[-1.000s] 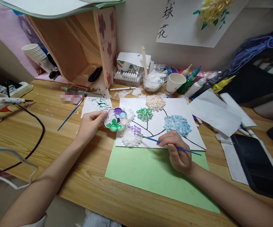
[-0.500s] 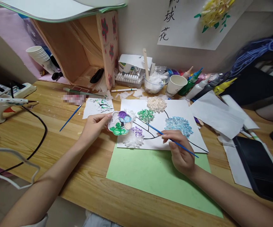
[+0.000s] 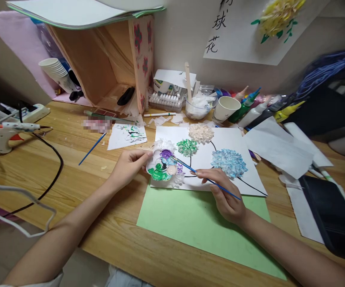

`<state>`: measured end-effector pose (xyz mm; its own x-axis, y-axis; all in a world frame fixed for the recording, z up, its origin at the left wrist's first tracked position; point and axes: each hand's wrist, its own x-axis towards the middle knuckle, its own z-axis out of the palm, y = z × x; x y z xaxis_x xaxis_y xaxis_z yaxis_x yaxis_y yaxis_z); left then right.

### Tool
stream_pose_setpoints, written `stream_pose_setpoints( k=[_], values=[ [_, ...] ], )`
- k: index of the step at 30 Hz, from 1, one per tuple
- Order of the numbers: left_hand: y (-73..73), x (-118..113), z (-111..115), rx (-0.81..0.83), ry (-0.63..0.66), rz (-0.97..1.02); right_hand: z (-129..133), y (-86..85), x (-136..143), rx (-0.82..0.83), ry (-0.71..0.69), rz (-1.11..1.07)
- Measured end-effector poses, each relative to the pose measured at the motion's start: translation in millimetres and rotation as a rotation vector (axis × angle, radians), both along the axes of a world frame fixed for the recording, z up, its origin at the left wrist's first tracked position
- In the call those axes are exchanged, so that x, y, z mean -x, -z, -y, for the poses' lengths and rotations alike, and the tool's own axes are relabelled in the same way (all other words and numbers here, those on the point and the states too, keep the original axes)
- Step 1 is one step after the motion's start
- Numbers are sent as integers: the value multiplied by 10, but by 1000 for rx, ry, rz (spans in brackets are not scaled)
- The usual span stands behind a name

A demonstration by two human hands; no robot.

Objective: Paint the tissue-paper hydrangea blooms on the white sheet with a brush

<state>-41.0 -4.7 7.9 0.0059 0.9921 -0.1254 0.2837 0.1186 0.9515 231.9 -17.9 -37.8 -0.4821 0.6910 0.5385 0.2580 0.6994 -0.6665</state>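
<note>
My left hand (image 3: pixel 132 167) pinches the left edge of a small round paint palette (image 3: pixel 157 174) with purple, green, blue and peach paint. In my right hand (image 3: pixel 228 193) is a thin blue paintbrush (image 3: pixel 217 184), its tip at the palette's purple and blue paint. Beneath both lies a white sheet (image 3: pixel 204 157) with drawn black stems and textured flowers: a peach one (image 3: pixel 201 132), a green one (image 3: pixel 187 147) and a blue one (image 3: pixel 229 162). A white and purple flower (image 3: pixel 178 179) is partly hidden behind the palette. Green paper (image 3: pixel 202 223) lies under the sheet.
Behind the sheet stand a paper cup (image 3: pixel 226 108), a bowl of white scraps (image 3: pixel 198 108) and paint bottles (image 3: pixel 248 105). On the left are a glue gun (image 3: pixel 2 133), a second blue brush (image 3: pixel 91 149) and a paint-marked paper (image 3: pixel 127 135). A black phone (image 3: pixel 330 211) lies right.
The palette in my left hand has moved right over the sheet's left part. My right hand has shifted slightly, bringing the brush tip from beside the green flower to the palette. The view has shifted slightly.
</note>
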Motion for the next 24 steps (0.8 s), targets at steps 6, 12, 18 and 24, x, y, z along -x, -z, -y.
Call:
stream_pose_setpoints(
  k=[6, 12, 18, 24],
  values=[
    [26, 31, -19, -6, -42, 24, 17, 12, -15, -9, 62, -174],
    [1, 126, -84, -75, -241, 48, -10, -5, 25, 113, 218, -362],
    [24, 178, -129, -55, -330, 111, -6, 25, 11, 170, 166, -356],
    [28, 162, -133, -34, -326, 104, -3, 26, 4, 148, 151, -285]
  ],
)
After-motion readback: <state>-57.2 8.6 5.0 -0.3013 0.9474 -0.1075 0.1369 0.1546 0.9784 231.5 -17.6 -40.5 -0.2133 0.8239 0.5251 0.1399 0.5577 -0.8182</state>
